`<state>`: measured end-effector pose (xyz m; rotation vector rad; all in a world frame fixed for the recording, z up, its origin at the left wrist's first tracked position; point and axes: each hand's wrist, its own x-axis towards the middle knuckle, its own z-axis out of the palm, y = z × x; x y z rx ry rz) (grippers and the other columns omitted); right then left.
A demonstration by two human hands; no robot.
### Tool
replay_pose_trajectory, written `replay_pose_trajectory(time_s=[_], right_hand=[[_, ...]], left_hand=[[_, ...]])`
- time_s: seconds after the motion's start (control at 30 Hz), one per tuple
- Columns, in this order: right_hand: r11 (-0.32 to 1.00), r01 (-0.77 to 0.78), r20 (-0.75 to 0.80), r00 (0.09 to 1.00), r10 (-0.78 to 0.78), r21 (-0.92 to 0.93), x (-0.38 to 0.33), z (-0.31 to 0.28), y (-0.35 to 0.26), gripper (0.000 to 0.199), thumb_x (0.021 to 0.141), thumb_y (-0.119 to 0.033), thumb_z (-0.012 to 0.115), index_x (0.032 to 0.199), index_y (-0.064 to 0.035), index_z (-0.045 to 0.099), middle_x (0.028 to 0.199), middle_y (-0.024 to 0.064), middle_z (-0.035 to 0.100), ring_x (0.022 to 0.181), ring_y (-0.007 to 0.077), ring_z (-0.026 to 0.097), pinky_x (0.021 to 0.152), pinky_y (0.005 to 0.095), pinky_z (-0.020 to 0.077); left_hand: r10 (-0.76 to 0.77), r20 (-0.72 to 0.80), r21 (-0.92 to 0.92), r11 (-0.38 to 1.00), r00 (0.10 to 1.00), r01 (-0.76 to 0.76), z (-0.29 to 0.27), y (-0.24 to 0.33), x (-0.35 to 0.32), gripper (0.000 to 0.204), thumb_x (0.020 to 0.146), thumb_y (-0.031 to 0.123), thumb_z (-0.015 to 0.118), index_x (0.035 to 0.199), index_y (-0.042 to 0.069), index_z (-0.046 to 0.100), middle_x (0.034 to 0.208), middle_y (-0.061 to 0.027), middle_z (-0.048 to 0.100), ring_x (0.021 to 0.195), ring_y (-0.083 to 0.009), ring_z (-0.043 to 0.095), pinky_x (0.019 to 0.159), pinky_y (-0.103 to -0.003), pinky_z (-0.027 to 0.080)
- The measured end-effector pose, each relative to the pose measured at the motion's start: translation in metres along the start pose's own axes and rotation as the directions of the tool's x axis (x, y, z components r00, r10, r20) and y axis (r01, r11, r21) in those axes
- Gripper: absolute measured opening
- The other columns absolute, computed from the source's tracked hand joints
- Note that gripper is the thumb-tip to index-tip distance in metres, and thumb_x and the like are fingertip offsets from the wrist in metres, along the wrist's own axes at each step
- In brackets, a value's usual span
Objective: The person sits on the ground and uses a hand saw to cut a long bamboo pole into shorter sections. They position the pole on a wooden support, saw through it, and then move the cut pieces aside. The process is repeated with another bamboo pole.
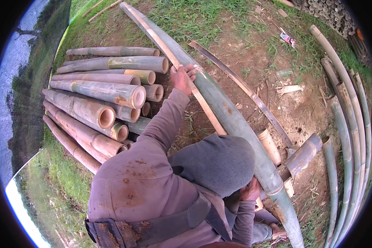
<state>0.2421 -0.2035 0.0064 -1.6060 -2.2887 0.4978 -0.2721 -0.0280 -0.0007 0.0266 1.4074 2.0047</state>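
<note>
A long green bamboo pole (231, 111) slants from the far left of centre to the near right. Along its left side runs a pale split bamboo strip (206, 108), its near end hidden by a grey cap (219, 165). My left hand (182, 78), arm stretched forward, is closed around the strip, fingers close to the pole. Close against the pole's near part is my right hand (251, 190), with curled fingers; the cap partly covers it, and what it holds cannot be made out. A second, darker bamboo strip (246, 89) lies to the right of the pole.
Cut bamboo poles (107, 93) are stacked at the left. Long bamboo poles (353, 120) stand in a row at the right. Short bamboo pieces (304, 155) rest beside the main pole. Chips (289, 89) and a small wrapper (287, 39) lie on the soil and grass.
</note>
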Motion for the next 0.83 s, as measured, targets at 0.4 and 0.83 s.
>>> replay_pose_trajectory(time_s=[0.4,0.83], right_hand=[[0.992,0.121,0.041,0.992,-0.12,-0.029,0.009,-0.054,-0.025,0.06,0.092,-0.03,0.077,0.143,-0.0038,0.059,0.104,0.0212,0.066,0.09,0.0441,0.067,0.081,0.0538,0.0528],[0.981,0.194,0.14,0.97,-0.196,0.031,0.149,-0.023,-0.122,0.065,0.087,-0.015,0.077,0.149,-0.0095,0.058,0.098,0.0145,0.062,0.086,0.0343,0.069,0.077,0.0457,0.0565]], left_hand=[[0.1,0.091,-0.153,0.985,0.991,-0.085,0.009,0.05,0.035,0.031,0.11,0.02,0.047,0.137,0.007,0.039,0.119,-0.0185,0.07,0.088,-0.0285,0.075,0.064,-0.038,0.062],[0.311,0.035,0.063,0.948,0.95,-0.313,-0.029,0.064,0.121,0.05,0.099,0.011,0.071,0.143,-0.009,0.058,0.122,-0.0131,0.071,0.105,-0.0215,0.069,0.095,-0.035,0.053]])
